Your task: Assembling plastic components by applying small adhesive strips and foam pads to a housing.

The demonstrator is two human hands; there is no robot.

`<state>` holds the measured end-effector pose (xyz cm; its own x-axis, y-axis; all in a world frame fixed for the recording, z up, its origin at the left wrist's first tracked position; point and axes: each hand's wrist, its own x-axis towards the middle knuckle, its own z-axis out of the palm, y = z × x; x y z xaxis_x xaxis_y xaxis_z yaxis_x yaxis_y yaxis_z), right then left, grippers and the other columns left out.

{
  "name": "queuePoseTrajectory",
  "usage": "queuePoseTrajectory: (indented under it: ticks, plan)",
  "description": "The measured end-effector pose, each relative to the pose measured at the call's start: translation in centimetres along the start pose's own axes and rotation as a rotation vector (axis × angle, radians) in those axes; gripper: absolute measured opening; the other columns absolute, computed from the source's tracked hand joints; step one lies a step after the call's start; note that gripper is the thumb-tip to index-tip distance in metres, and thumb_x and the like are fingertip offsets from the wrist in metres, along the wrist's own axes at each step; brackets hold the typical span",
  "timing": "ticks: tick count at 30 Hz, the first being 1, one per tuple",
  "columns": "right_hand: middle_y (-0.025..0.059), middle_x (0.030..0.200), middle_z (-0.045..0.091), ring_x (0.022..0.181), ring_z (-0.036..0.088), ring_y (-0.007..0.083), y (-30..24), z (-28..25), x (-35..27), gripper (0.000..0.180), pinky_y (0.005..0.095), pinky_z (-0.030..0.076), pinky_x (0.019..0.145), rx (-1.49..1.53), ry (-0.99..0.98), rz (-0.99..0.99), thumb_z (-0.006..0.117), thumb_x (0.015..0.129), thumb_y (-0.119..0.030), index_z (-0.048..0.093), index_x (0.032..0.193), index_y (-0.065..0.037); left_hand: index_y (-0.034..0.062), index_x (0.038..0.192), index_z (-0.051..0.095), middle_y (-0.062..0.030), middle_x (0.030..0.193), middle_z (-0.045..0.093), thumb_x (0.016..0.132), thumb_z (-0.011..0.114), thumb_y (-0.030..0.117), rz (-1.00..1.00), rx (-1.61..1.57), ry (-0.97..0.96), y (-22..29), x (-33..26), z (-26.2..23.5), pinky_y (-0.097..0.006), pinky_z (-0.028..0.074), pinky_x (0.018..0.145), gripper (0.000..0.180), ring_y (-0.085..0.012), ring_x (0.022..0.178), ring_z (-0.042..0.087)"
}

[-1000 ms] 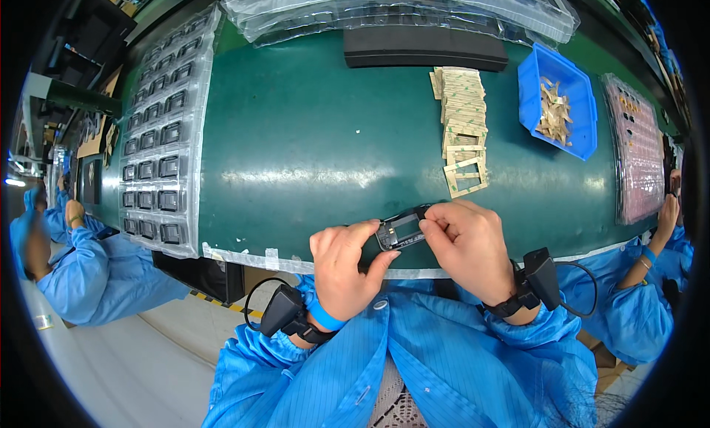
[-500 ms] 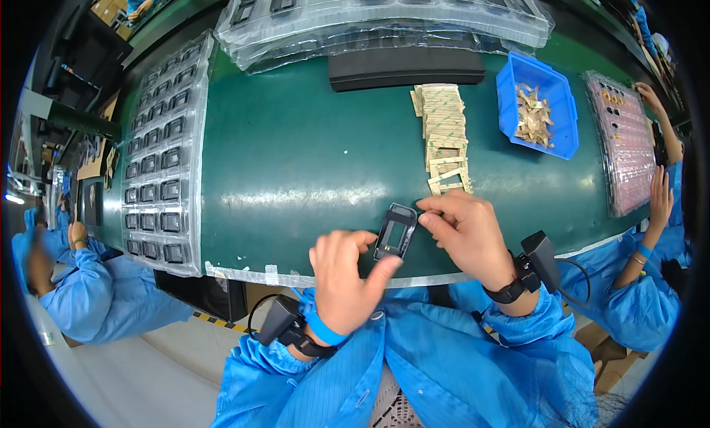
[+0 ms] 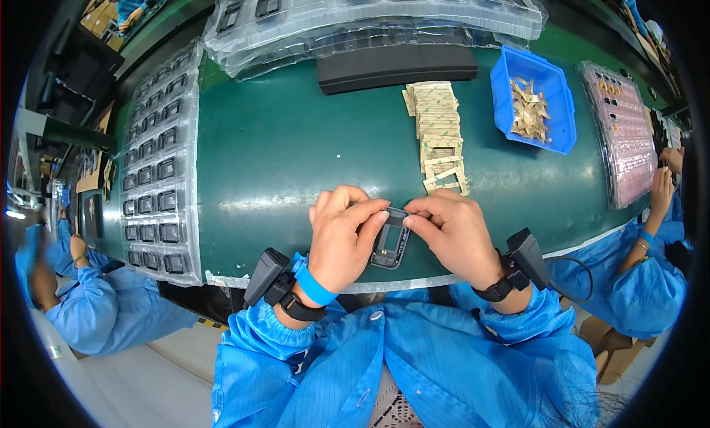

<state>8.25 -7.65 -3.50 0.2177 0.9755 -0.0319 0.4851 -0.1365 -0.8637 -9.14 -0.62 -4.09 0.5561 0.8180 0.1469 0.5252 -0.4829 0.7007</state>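
A small black rectangular plastic frame (image 3: 387,261) with a window in its middle tilts between my hands, near the table's front edge. My left hand (image 3: 340,234) is closed, its thumb and forefinger pinched at the frame's far left corner. On the far right corner, the thumb and fingertips of my right hand (image 3: 457,234) press together in the same way. Anything thin between the fingertips is too small to make out. Just beyond my right hand lies a fanned row of cream-coloured rectangular adhesive frames (image 3: 439,125) with green marks.
Left stands a clear tray (image 3: 191,206) of black frames; more clear trays (image 3: 370,29) are stacked at the back. In front of those lies a long black block (image 3: 399,67). A blue bin (image 3: 566,128) holds tan scraps. Pink tray (image 3: 617,143) and co-workers flank the green table (image 3: 281,154).
My left hand has moved from the frame's near end to its far left corner. My right hand has closed in on the far right corner. The frame now points more toward me.
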Motion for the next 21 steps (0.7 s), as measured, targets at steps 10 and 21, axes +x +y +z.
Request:
queuePoseTrajectory:
  ticks: [10, 21]
  plan:
    - [0.0101, 0.070, 0.059, 0.054, 0.057, 0.0189, -0.1, 0.8, 0.5, 0.006, 0.0306, 0.044, 0.050, -0.050, 0.073, -0.067, 0.072, 0.079, -0.004, 0.068, 0.080, 0.001, 0.0093, 0.090, 0.074, 0.0000, 0.083, 0.063, 0.079, 0.074, 0.012, 0.065, 0.037, 0.073, -0.1, 0.1, 0.6, -0.035, 0.035, 0.077, 0.012, -0.0216, 0.086, 0.053]
    - [0.0153, 0.070, 0.063, 0.064, 0.063, 0.0346, -0.8, 0.6, 0.8, 0.011, 0.0431, 0.051, 0.060, -0.107, 0.021, 0.033, 0.066, 0.076, -0.010, 0.064, 0.071, -0.001, 0.0078, 0.089, 0.073, -0.0018, 0.083, 0.066, 0.077, 0.075, 0.011, 0.070, 0.065, 0.192, 0.5, -0.8, 1.2, -0.035, 0.037, 0.073, 0.012, -0.0228, 0.077, 0.057]
